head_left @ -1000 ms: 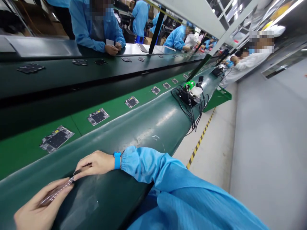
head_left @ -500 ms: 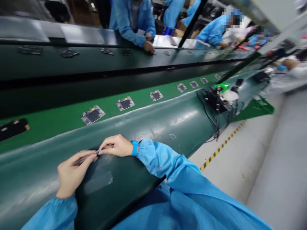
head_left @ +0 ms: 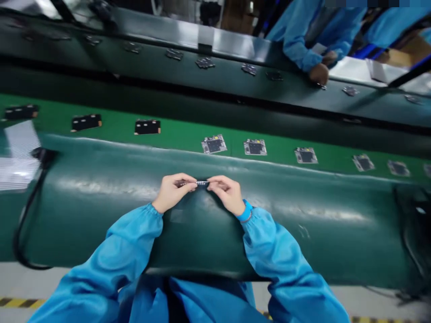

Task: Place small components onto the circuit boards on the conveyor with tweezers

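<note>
A thin circuit board [head_left: 202, 183], seen almost edge-on with a row of small bright parts along it, is held level above the green bench mat. My left hand [head_left: 171, 190] is closed, its thumb and fingers pinching the board's left end. At the right end, my right hand [head_left: 229, 193] is closed too, with thumb and fingertips on the edge. The flat faces of the board are hidden by the viewing angle and my fingers. A small clear film [head_left: 177, 216] lies on the mat just below my left hand.
Beyond the mat runs a green belt [head_left: 182, 137] carrying several circuit boards [head_left: 255, 147] and black panels [head_left: 147, 127]. White ribbed sheets [head_left: 20, 157] and a black cable [head_left: 25, 215] lie left. Across the line, a co-worker's hand [head_left: 319, 74] touches a small part.
My view has swung left, bringing black panels and the ribbed sheets into sight. Both hands still hold the board, which was slanted and now lies level.
</note>
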A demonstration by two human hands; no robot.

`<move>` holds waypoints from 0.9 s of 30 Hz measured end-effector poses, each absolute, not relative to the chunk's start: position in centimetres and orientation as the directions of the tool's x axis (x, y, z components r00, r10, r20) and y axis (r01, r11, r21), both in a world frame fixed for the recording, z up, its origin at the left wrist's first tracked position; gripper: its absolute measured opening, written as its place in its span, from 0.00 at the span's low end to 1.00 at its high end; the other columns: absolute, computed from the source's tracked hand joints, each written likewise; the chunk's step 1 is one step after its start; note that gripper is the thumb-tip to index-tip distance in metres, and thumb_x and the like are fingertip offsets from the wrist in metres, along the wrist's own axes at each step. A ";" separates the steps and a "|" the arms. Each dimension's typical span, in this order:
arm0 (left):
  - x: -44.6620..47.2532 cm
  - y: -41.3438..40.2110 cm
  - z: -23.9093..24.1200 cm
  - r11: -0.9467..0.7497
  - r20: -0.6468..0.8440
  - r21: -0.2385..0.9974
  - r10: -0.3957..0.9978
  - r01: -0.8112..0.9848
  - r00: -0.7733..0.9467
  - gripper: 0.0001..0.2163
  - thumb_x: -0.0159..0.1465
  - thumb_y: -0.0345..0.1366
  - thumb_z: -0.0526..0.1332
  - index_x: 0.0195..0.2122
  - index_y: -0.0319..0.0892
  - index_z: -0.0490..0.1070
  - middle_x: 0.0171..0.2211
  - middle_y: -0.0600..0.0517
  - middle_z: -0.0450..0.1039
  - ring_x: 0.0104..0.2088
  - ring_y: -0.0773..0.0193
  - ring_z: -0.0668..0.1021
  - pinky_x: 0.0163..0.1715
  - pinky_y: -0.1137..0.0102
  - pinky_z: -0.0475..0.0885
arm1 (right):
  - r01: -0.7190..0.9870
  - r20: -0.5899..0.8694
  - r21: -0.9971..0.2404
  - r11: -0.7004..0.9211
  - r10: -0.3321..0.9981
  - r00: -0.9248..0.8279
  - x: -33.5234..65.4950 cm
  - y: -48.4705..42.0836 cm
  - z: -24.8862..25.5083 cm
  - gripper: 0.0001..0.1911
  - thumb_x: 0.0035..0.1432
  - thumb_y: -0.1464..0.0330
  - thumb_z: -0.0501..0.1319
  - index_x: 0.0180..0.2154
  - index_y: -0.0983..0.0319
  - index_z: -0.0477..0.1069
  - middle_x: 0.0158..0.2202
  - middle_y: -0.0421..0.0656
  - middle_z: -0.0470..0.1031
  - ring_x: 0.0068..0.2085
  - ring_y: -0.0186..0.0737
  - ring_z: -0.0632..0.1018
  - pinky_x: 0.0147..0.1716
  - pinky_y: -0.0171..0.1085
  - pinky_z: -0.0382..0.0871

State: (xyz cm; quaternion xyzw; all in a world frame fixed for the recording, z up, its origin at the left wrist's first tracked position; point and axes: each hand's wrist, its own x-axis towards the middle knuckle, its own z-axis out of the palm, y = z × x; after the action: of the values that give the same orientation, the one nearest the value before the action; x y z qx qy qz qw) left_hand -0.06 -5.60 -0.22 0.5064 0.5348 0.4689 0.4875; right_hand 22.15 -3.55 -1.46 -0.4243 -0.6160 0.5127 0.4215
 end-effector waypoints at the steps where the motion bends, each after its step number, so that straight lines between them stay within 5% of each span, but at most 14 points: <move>1: -0.2 -5.3 -0.3 0.053 -0.052 0.997 0.998 0.063 -0.025 0.07 0.57 0.37 0.72 0.32 0.39 0.82 0.25 0.49 0.82 0.26 0.64 0.83 0.30 0.72 0.78 | 0.091 0.108 -0.987 0.130 0.970 -0.216 22.5 -3.4 -1.6 0.12 0.63 0.59 0.66 0.40 0.62 0.80 0.29 0.42 0.79 0.29 0.36 0.77 0.33 0.36 0.71; 5: -0.5 -4.5 -0.6 0.046 -0.045 0.999 0.996 0.020 -0.074 0.09 0.57 0.39 0.73 0.33 0.39 0.82 0.26 0.49 0.82 0.27 0.63 0.83 0.32 0.70 0.79 | 0.088 0.184 -0.979 0.185 0.983 -0.015 23.8 -2.3 -2.2 0.16 0.69 0.57 0.61 0.35 0.62 0.78 0.25 0.40 0.72 0.24 0.33 0.70 0.25 0.34 0.64; 19: 0.1 -4.0 -1.9 0.071 -0.072 0.997 0.996 -0.006 -0.060 0.10 0.55 0.39 0.73 0.35 0.37 0.83 0.26 0.47 0.82 0.27 0.63 0.83 0.29 0.72 0.77 | 0.055 0.310 -0.945 0.323 0.936 -0.165 23.9 -1.0 -2.0 0.19 0.72 0.63 0.57 0.27 0.60 0.67 0.26 0.40 0.66 0.28 0.37 0.68 0.30 0.39 0.61; 27: -0.1 -5.3 -0.1 0.040 -0.040 0.998 0.999 0.047 -0.013 0.09 0.58 0.41 0.72 0.33 0.41 0.82 0.30 0.47 0.84 0.30 0.59 0.85 0.34 0.69 0.81 | 0.170 0.267 -0.945 0.281 0.959 -0.098 22.4 -2.5 -1.6 0.26 0.72 0.55 0.52 0.22 0.58 0.63 0.24 0.41 0.65 0.28 0.38 0.67 0.31 0.39 0.64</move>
State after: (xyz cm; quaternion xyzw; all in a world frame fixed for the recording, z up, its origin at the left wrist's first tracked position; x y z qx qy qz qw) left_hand -0.14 -5.32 -0.09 0.4986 0.5246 0.4809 0.4949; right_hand 22.35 -2.48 -1.56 -0.4504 -0.6264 0.3960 0.4979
